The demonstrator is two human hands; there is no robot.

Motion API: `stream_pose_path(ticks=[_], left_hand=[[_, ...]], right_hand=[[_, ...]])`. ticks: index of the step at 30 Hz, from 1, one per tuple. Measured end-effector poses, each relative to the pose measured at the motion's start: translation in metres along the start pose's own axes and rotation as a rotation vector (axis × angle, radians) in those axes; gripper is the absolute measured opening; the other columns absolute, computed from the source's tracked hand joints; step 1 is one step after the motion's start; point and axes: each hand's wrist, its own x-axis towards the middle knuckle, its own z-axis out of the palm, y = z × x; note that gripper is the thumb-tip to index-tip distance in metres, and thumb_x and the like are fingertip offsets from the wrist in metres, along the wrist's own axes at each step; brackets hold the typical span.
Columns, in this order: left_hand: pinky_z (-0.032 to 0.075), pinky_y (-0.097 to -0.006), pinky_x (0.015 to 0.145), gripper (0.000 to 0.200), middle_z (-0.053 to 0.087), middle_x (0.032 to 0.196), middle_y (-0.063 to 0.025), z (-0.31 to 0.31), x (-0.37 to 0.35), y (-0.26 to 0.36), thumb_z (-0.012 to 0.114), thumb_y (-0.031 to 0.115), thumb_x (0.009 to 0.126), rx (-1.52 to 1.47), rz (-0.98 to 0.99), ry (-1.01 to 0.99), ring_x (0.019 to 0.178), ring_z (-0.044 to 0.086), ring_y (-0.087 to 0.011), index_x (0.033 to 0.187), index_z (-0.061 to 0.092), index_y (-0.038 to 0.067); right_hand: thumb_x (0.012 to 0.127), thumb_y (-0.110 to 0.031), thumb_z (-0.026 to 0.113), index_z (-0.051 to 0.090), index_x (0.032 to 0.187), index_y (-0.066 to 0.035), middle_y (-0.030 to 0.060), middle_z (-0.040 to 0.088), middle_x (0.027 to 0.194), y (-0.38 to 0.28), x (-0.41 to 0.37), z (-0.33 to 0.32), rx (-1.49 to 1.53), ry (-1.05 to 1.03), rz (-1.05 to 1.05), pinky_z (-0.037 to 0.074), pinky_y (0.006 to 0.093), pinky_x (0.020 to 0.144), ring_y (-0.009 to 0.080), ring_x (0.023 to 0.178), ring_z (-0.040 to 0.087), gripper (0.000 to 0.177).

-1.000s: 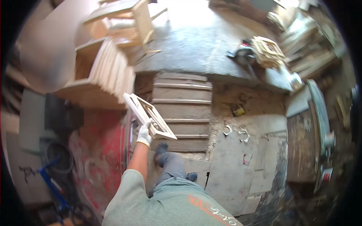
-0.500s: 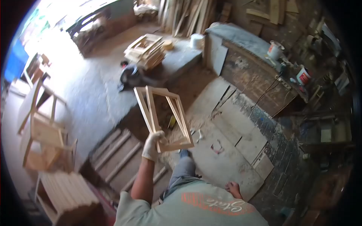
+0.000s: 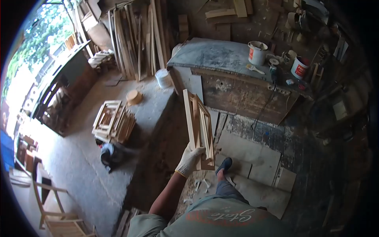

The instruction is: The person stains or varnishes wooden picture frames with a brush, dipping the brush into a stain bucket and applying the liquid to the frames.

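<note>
My left hand (image 3: pixel 189 160), in a white knit glove, is closed around the lower end of some light wooden frames (image 3: pixel 188 118). They are rectangular, seem to be two lying against each other, and are held upright and seen nearly edge-on. The gloved fingers wrap over the near lower corner, and the far side of the grip is hidden. My right hand is out of sight. Below the frames, my foot in a dark shoe (image 3: pixel 224 164) is on the floor boards.
A workbench (image 3: pixel 213 53) ahead carries white buckets (image 3: pixel 257 53), a brush (image 3: pixel 255 69) and a corded tool (image 3: pixel 273 70). On the raised concrete floor (image 3: pixel 90 166) at left lie a stack of wooden frames (image 3: pixel 114 122) and a dark machine (image 3: pixel 108 156). Planks (image 3: pixel 138 43) lean behind.
My view has swung right and nearer the workbench. The held frames have turned more edge-on, still in my left hand. My right hand has gone out of view.
</note>
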Motion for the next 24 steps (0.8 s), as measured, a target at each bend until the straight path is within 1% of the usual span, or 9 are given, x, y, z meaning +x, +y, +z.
stream_pose_path(ticks=[4,7,9,12,16,19,20,22,24], left_hand=[[0.049,-0.0288,0.057,0.021,0.057,0.077,-0.0033,0.033,0.128,0.018,0.062,0.008,0.086,0.055,0.104,0.003,0.060,0.057,-0.0137,0.103,0.051,0.003],[0.050,-0.0287,0.057,0.022,0.057,0.078,-0.0034,0.065,0.210,0.050,0.062,0.009,0.086,0.104,0.085,0.025,0.062,0.057,-0.0133,0.104,0.052,0.003],[0.051,-0.0284,0.057,0.026,0.060,0.082,-0.0042,0.078,0.275,0.073,0.064,0.010,0.086,0.065,0.135,-0.048,0.062,0.059,-0.0134,0.107,0.050,0.004],[0.053,-0.0300,0.065,0.032,0.061,0.091,-0.0080,0.090,0.360,0.082,0.065,0.013,0.087,-0.042,0.116,-0.018,0.075,0.062,-0.0159,0.112,0.049,0.003],[0.053,-0.0314,0.071,0.034,0.059,0.103,-0.0080,0.124,0.465,0.116,0.065,0.013,0.088,0.014,0.188,-0.054,0.084,0.060,-0.0172,0.117,0.049,0.004],[0.052,-0.0328,0.080,0.037,0.057,0.112,-0.0094,0.089,0.596,0.104,0.060,0.021,0.094,-0.035,0.097,-0.224,0.097,0.059,-0.0192,0.124,0.048,0.003],[0.051,-0.0333,0.084,0.042,0.056,0.118,-0.0121,0.079,0.634,0.106,0.058,0.026,0.096,-0.077,0.128,-0.280,0.105,0.058,-0.0207,0.129,0.047,0.003],[0.041,-0.0373,0.106,0.061,0.047,0.140,-0.0147,0.005,0.747,0.089,0.046,0.041,0.102,-0.441,-0.006,-0.487,0.127,0.048,-0.0263,0.146,0.036,0.001],[0.037,-0.0381,0.109,0.066,0.047,0.141,-0.0143,0.046,0.784,0.136,0.047,0.048,0.101,-0.053,0.079,-0.408,0.130,0.045,-0.0256,0.149,0.034,0.004]], right_hand=[[0.086,-0.025,0.068,0.064,0.085,-0.001,0.0113,0.067,0.075,-0.160,0.107,0.015,-0.297,-0.028,-0.377,0.053,0.0379,0.059,0.0210,0.066,0.066,0.024],[0.085,-0.028,0.071,0.064,0.081,-0.003,0.0110,0.067,0.072,-0.373,0.127,0.015,-0.348,0.100,-0.840,0.053,0.0369,0.063,0.0193,0.068,0.067,0.027],[0.091,-0.030,0.067,0.069,0.100,-0.003,0.0103,0.069,0.077,-0.515,0.127,0.016,-0.355,0.053,-1.035,0.052,0.0354,0.064,0.0179,0.069,0.068,0.028],[0.096,-0.035,0.063,0.069,0.104,-0.003,0.0113,0.069,0.086,-0.701,0.062,0.020,-0.205,-0.128,-1.188,0.051,0.0336,0.072,0.0178,0.080,0.067,0.034],[0.097,-0.024,0.064,0.057,0.127,-0.004,0.0063,0.065,0.116,-0.860,0.055,0.056,0.266,-0.581,-1.213,0.051,0.0324,0.092,0.0152,0.106,0.063,0.037],[0.083,-0.049,0.075,0.055,0.127,0.001,0.0137,0.064,0.116,-0.949,0.074,0.071,0.061,-0.289,-1.199,0.049,0.0344,0.093,0.0199,0.107,0.062,0.070],[0.078,-0.058,0.074,0.058,0.121,0.004,0.0191,0.065,0.114,-0.974,0.098,0.082,0.144,-0.103,-1.391,0.055,0.0347,0.082,0.0240,0.098,0.064,0.077],[0.082,-0.057,0.071,0.057,0.111,0.001,0.0132,0.059,0.098,-1.029,0.138,0.088,0.176,-0.112,-1.340,0.050,0.0363,0.078,0.0205,0.090,0.058,0.067],[0.089,-0.052,0.067,0.056,0.098,-0.002,0.0061,0.050,0.084,-1.082,0.170,0.088,0.272,-0.097,-1.302,0.043,0.0349,0.068,0.0161,0.079,0.049,0.052]])
